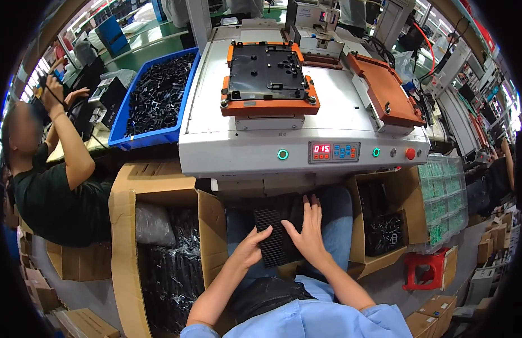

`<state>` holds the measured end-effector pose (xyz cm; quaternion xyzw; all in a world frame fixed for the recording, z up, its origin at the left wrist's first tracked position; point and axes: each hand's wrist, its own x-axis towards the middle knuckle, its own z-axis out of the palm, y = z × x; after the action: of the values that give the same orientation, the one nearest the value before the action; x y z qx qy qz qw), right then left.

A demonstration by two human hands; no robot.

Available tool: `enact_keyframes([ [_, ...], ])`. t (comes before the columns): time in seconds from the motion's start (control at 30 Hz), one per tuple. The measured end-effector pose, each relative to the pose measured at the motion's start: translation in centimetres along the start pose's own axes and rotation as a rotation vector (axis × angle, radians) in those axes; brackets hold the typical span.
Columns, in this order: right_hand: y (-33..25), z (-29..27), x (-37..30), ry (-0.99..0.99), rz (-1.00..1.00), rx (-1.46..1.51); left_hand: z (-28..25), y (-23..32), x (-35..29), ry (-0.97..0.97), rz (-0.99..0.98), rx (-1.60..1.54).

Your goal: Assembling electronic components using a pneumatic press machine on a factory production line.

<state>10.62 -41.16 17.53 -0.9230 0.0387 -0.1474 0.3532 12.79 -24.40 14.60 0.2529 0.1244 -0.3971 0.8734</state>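
A black plastic panel with rows of narrow ribs (269, 228) lies tilted over my lap. My left hand (250, 246) grips its left edge, thumb on top and fingers mostly underneath. On the panel's right, my right hand (310, 232) is stretched out with its fingers nearly straight and its thumb near the ribbed part. Dark material around the panel hides its exact outline there. Beyond my hands, a large black plastic housing (265, 76) rests in an orange fixture (269, 107) on the white machine (238, 151).
A second orange fixture (384, 90) stands to the right. The blue bin (185, 107) holds many small black parts. Open cartons (124, 253) (411, 205) flank my legs, near a clear case of green pieces (441, 197) and a red stool (421, 270). A co-worker (58, 180) sits left.
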Motion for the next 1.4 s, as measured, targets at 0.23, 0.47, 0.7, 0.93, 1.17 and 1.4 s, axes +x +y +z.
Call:
enact_keyframes([
  [0.23, 0.1, -0.7, 0.0, -0.073, -0.237, -0.036, -0.5, -0.6, 0.1, 0.004, -0.017, 0.04],
  [0.47, 0.2, -1.6, 0.2, -0.1, -0.193, 0.0, 0.8, -1.3, 0.1, 0.02, 0.014, 0.085],
  [0.7, -1.0, -3.0, 0.7, -0.045, -0.319, -0.061, 0.9, 0.2, -0.5, -0.005, 0.006, 0.09],
  [0.93, 1.5, -1.0, -1.0, -0.221, -0.393, -0.283, 0.3, -1.1, -0.2, 0.033, 0.013, 0.057],
  [1.17, -0.1, -3.6, -4.6, -0.414, -0.361, -0.282, -1.0, -0.7, 0.8, 0.111, 0.02, 0.089],
  [1.4, 1.6, -8.6, -2.8, -0.665, -0.768, -0.264, 0.2, 0.5, -0.4, 0.254, -0.189, 0.307],
])
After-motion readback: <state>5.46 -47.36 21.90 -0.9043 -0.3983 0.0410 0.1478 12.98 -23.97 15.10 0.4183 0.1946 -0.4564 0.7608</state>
